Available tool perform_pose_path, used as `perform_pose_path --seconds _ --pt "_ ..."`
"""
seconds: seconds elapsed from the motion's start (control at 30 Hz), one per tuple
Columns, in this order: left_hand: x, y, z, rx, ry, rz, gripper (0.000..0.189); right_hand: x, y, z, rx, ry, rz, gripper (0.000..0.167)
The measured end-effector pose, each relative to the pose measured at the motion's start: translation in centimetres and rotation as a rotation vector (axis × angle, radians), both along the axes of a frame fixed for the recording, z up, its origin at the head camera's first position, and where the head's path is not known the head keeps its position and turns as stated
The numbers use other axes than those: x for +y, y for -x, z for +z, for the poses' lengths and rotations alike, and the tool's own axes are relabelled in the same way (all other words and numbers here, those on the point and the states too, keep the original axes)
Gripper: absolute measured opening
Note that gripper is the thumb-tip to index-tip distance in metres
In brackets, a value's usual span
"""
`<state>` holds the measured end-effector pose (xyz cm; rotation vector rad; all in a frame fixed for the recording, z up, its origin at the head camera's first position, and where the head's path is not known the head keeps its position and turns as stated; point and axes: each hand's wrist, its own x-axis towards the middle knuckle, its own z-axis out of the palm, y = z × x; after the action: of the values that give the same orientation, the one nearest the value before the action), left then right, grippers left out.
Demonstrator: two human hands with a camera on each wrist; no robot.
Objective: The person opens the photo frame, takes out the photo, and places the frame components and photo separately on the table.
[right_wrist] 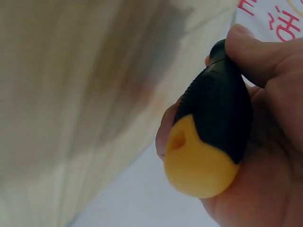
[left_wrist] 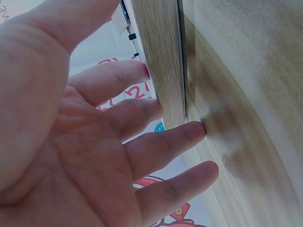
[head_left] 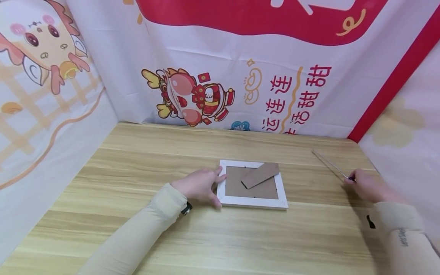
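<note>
A white photo frame (head_left: pixel 254 202) lies face down on the wooden table, its brown backing board (head_left: pixel 237 183) facing up. A brown stand leg (head_left: pixel 262 176) slants across the backing toward the far right corner. Along the frame's left side rests my left hand (head_left: pixel 200 185), fingertips at the edge and thumb at the near corner. In the left wrist view those fingers (left_wrist: pixel 128 78) are spread and nearly straight against the frame's side. Off to the right, my right hand (head_left: pixel 369 187) grips a screwdriver (right_wrist: pixel 213 127) by its black and yellow handle; the long thin shaft points far left.
The light wooden table (head_left: pixel 165 244) runs back to a printed cloth (head_left: pixel 213 49) with red lettering and cartoon figures. More cloth hangs at the left and right sides. A dark band shows at the left wrist.
</note>
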<state>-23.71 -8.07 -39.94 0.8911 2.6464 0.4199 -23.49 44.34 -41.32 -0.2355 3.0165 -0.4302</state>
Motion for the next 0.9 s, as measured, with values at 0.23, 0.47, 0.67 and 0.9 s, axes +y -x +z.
perform_pose_path --seconds 0.23,0.47,0.67,0.9 --pt "-0.1 -0.1 -0.2 -0.004 0.011 0.005 0.098 0.4 0.0 -1.5 -0.023 -0.056 0.026 0.019" --pt "0.0 -0.2 -0.2 -0.016 0.005 0.004 0.098 0.4 -0.1 -1.1 -0.004 -0.050 0.051 0.026" --pt "0.1 -0.1 -0.3 -0.025 -0.007 -0.007 0.098 -1.2 0.3 0.4 0.059 -0.032 0.063 0.040" --pt "-0.4 0.5 -0.1 -0.091 -0.105 0.029 0.089 -7.5 0.0 2.5 0.053 0.131 -0.026 0.040"
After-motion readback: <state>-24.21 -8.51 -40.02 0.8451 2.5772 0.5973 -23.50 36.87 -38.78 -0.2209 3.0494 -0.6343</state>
